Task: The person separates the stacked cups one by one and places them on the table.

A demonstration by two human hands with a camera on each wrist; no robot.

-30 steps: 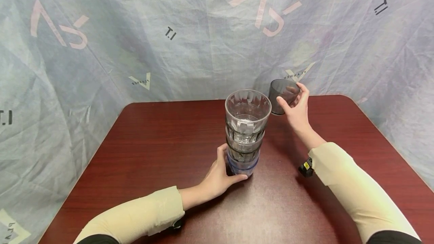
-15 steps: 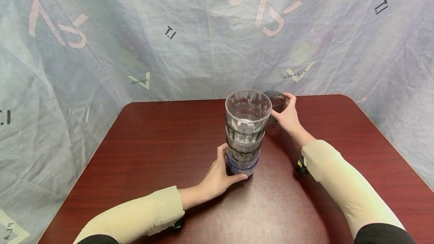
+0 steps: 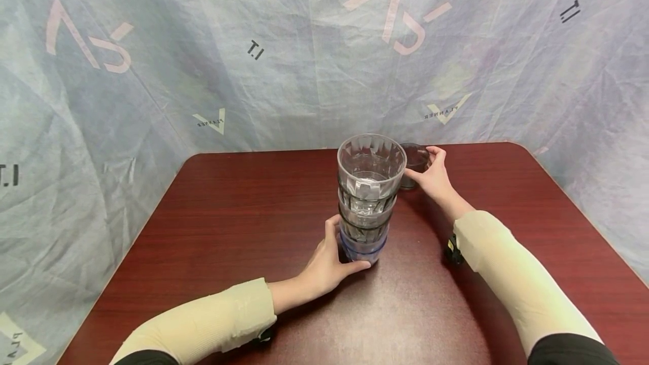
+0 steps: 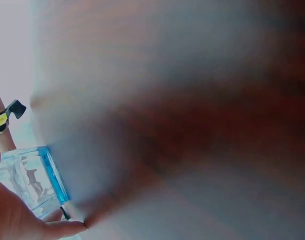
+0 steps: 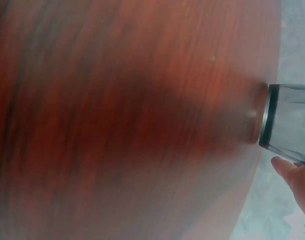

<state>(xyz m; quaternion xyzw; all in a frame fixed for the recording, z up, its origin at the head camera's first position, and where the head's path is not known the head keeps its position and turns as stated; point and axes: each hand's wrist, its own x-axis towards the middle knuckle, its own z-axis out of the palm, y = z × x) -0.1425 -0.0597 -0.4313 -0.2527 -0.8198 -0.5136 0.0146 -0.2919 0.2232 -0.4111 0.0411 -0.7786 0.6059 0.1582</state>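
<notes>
A tall stack of clear, grey and blue-rimmed plastic cups (image 3: 367, 201) stands upright near the table's middle. My left hand (image 3: 319, 266) grips its lowest, blue-rimmed cup, with the thumb at the front and fingers round the left side. That blue-rimmed cup (image 4: 30, 182) also shows in the left wrist view. Behind the stack to the right, my right hand (image 3: 431, 176) holds a dark grey see-through cup (image 3: 416, 156) between thumb and fingers. In the right wrist view this grey cup (image 5: 292, 117) stands upright with its base at the tabletop; the stack partly hides it in the head view.
The reddish-brown wooden table (image 3: 228, 213) has its far edge just behind the grey cup. A wrinkled grey printed cloth (image 3: 289, 89) hangs behind the table and along both sides.
My right hand has brought the grey cup leftward and down from the air to the tabletop behind the stack. My left hand and the stack have stayed put.
</notes>
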